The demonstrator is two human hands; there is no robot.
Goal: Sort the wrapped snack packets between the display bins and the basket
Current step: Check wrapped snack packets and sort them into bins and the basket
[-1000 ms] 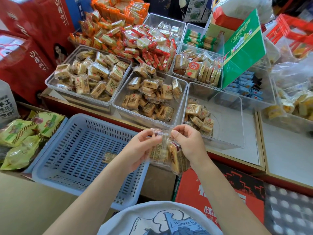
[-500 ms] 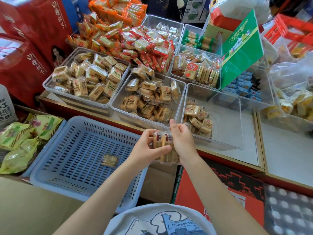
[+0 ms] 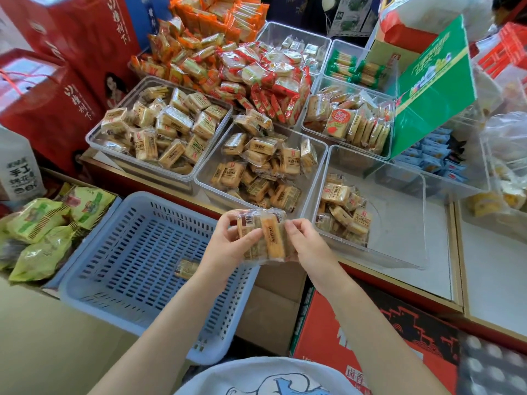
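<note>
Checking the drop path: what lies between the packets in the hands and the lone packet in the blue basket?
In the head view, only the left hand and bare basket mesh separate the held packets from the lone packet.

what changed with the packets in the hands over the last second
The bundle of packets was turned between both hands: left hand now grips its left side, right hand pinches its right edge, barcodes facing up. The single packet in the blue basket stayed put.
</note>
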